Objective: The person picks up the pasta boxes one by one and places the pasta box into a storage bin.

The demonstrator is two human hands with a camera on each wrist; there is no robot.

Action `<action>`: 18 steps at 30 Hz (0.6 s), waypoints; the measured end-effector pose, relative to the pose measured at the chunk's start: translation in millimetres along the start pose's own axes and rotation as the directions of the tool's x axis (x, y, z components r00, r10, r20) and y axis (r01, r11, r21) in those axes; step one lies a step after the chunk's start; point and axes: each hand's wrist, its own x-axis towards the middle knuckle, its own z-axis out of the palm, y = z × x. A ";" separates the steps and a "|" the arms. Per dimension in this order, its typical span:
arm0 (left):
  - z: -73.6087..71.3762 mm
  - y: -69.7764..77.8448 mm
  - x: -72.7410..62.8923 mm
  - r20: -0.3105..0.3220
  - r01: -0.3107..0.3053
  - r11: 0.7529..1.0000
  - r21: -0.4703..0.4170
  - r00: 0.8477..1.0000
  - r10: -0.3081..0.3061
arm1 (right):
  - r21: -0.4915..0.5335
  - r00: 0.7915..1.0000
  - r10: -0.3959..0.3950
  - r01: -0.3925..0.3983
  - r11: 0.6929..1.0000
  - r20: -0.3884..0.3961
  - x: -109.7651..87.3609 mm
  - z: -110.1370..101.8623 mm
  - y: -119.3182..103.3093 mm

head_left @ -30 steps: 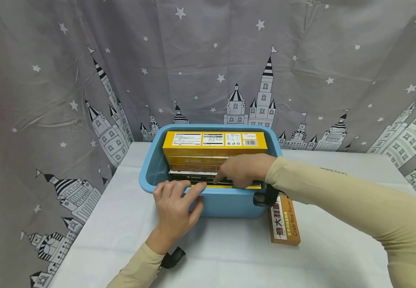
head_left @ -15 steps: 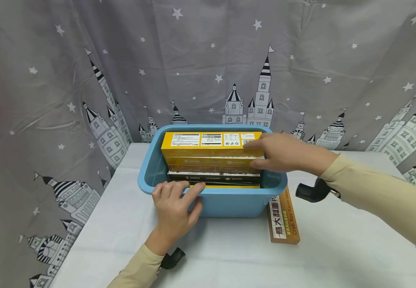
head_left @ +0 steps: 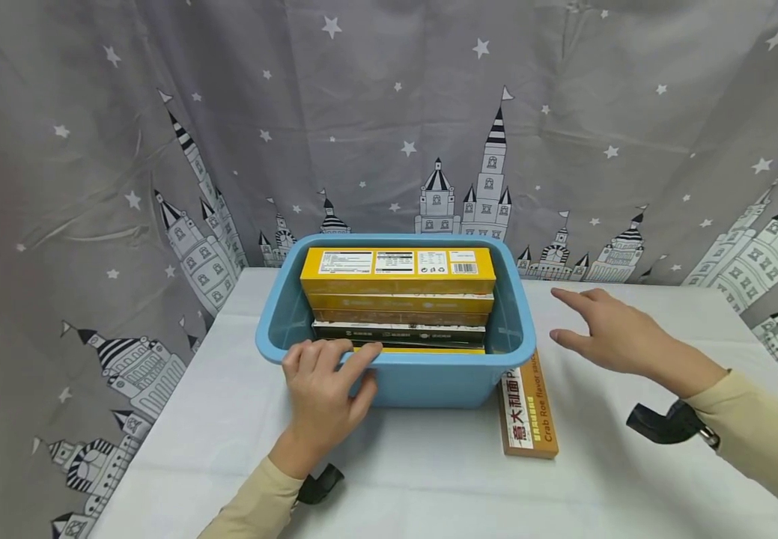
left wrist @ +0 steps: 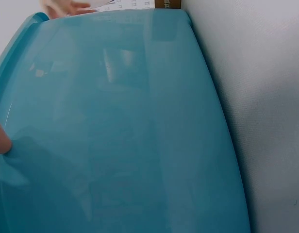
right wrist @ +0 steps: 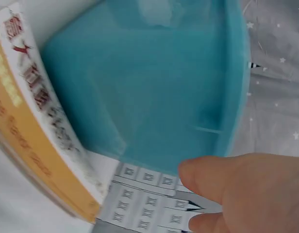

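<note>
My left hand [head_left: 326, 397] grips the front rim of a blue plastic bin [head_left: 439, 385], fingers hooked over the edge. Several flat food boxes stand on edge inside it: a yellow box [head_left: 398, 286] at the back, rising highest, a brown one, a dark green box [head_left: 395, 334] and a yellow edge in front. To the right of the bin my right hand [head_left: 621, 333] hovers with nothing in it, fingers extended. Below that hand lies an orange-brown pasta box [head_left: 529, 412] marked "Crab Roe flavor sauce", partly hidden by the bin. The left wrist view is mostly the bin's front wall [left wrist: 130, 121].
The bin stands on a white-covered table [head_left: 429, 479]. Behind it hangs a grey curtain [head_left: 362, 112] printed with castles and stars. A black wrist camera [head_left: 665, 424] sits on the right sleeve, and another on the left.
My right hand has come up off the boxes in the bin and moved right, out past the bin's side. The left hand stays on the front rim.
</note>
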 end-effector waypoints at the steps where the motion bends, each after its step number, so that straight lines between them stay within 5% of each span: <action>1: 0.1 -0.1 0.2 0.000 -0.001 1.000 0.001 1.000 0.001 | 0.003 1.000 0.017 -0.017 1.000 0.008 -2.1 5.0 0.8; 18: -0.2 0.5 0.9 -0.004 -0.002 1.000 0.002 1.000 0.002 | 0.131 0.984 0.169 -0.176 0.976 0.062 -25.3 93.7 -21.1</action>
